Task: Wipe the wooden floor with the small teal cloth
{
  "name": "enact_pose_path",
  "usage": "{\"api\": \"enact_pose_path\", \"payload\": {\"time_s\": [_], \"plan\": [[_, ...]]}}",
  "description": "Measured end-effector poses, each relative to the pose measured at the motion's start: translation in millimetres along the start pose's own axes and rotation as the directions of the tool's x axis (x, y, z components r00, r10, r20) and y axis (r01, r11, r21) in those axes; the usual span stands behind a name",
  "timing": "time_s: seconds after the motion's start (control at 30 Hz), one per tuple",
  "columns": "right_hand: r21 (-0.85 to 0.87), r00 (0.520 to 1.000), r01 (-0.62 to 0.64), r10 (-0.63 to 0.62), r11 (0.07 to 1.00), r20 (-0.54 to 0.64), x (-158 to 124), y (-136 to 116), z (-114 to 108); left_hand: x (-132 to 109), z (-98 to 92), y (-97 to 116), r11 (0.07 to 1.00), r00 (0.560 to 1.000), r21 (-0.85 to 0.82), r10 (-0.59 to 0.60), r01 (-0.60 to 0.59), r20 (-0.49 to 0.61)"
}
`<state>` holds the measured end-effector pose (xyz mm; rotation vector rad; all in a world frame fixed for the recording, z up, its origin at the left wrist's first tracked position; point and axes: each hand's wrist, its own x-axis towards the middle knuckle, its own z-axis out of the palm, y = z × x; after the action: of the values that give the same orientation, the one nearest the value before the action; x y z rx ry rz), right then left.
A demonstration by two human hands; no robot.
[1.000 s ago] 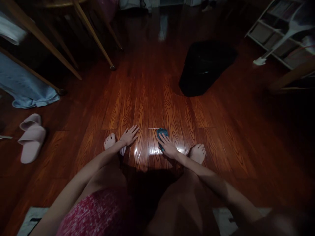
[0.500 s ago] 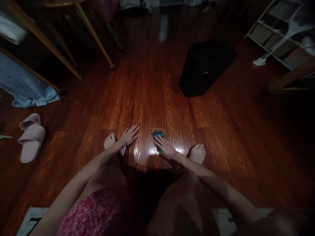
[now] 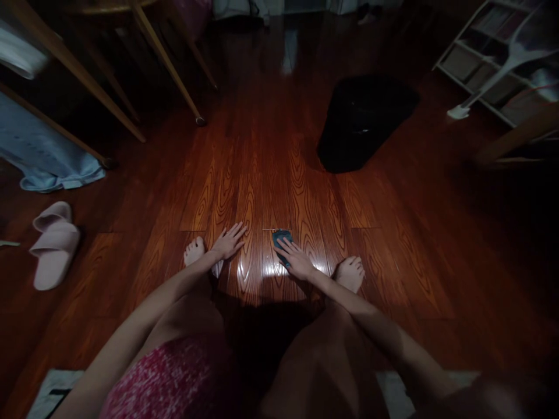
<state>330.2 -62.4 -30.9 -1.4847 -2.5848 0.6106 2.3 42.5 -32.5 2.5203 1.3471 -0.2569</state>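
Floor (image 3: 271, 169) of glossy red-brown wood planks, seen from above. Right hand (image 3: 296, 260) lies flat, fingers extended, pressing a small teal cloth (image 3: 281, 238) against the floor. Left hand (image 3: 228, 241), just left of the cloth and apart from it, rests open with fingers spread on the boards. Black bin (image 3: 364, 119) stands well beyond the cloth to the right; pink slippers (image 3: 52, 243) lie far to its left.
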Motion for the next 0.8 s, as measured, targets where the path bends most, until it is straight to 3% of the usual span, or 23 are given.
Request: {"api": "enact_pose_path", "payload": {"time_s": [0.17, 0.37, 0.57, 0.8], "plan": [[-0.015, 0.985, -0.153, 0.151, 0.988, -0.077, 2.8, 11.8, -3.4, 0.2, -0.1, 2.0, 1.0, 1.0, -0.007, -0.008, 0.008, 0.0], [-0.005, 0.996, -0.086, 0.085, 0.996, -0.036, -3.0, 7.5, -2.3, -0.1, -2.0, 3.4, 1.0, 1.0, 0.002, -0.016, 0.016, 0.007], [0.009, 0.97, -0.222, 0.222, 0.975, -0.097, -0.4, 11.6, -1.9, -0.2, -3.8, 4.0, 1.0, 1.0, -0.007, -0.012, 0.012, 0.016], [0.028, 0.996, -0.081, 0.082, 0.996, -0.039, -3.3, 4.9, 0.6, -0.8, -7.6, 7.0, 1.0, 0.999, -0.001, -0.031, 0.031, 0.041]]}}
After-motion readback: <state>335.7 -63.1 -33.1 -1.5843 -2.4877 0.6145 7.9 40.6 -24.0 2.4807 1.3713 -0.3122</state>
